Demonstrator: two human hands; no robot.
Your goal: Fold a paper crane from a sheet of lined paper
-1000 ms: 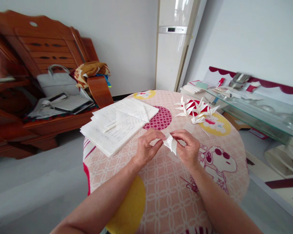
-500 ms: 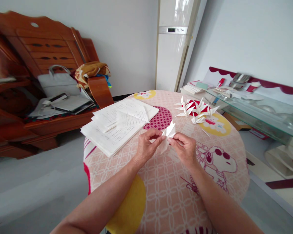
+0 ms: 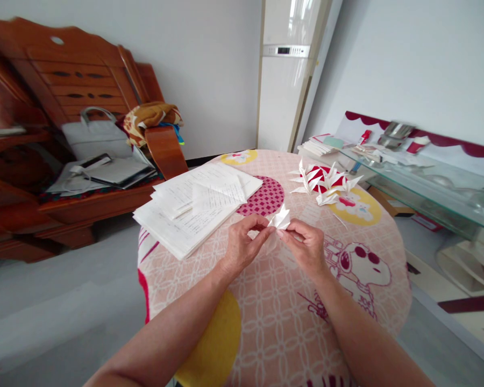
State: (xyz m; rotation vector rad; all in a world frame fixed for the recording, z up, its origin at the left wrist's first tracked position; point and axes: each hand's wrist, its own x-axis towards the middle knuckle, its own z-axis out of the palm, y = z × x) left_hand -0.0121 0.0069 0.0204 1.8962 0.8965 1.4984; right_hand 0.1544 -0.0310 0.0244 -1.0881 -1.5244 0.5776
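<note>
A small piece of folded white paper (image 3: 280,219) is held up over the middle of the table, its points facing away from me. My left hand (image 3: 246,239) pinches its left side between thumb and fingers. On its right side, the thumb and fingers of my right hand (image 3: 305,243) are closed on the same paper. Beyond my right hand lies a cluster of folded white paper cranes (image 3: 326,180). To the left of my hands rests a stack of written sheets (image 3: 185,231), with loose folded sheets on top.
The round table wears a patterned cloth (image 3: 266,317). At right stands a glass shelf (image 3: 439,188) holding papers and metalware. A wooden chair (image 3: 80,70) with a grey bag (image 3: 97,137) is at left. A tall white cabinet-like unit (image 3: 284,97) stands behind.
The folded paper's upper points have come down and look more bunched, and the part that hung below my fingers shows less. Both hands stay in nearly the same place.
</note>
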